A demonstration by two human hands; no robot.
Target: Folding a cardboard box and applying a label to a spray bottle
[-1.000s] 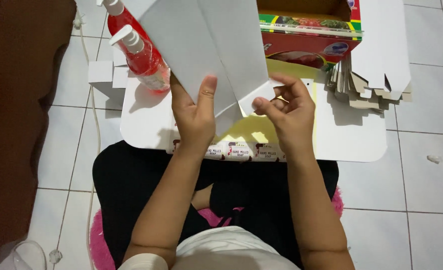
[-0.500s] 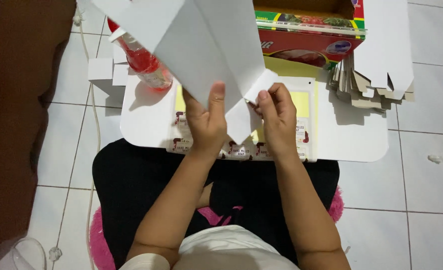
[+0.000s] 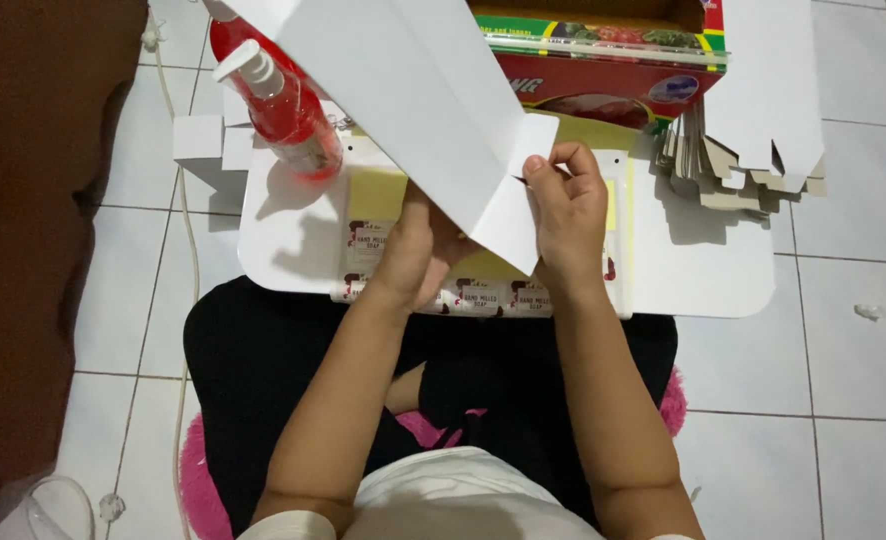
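Head view: both hands hold a white card blank [image 3: 413, 100] above a white lap board [image 3: 703, 270]. The left hand [image 3: 413, 255] is partly under the card, fingers hidden, gripping its lower edge. The right hand [image 3: 568, 205] pinches a small flap at the card's lower corner, fingers curled shut. A red spray bottle [image 3: 283, 115] stands on the board's left; a label sheet [image 3: 483, 290] lies beneath the hands.
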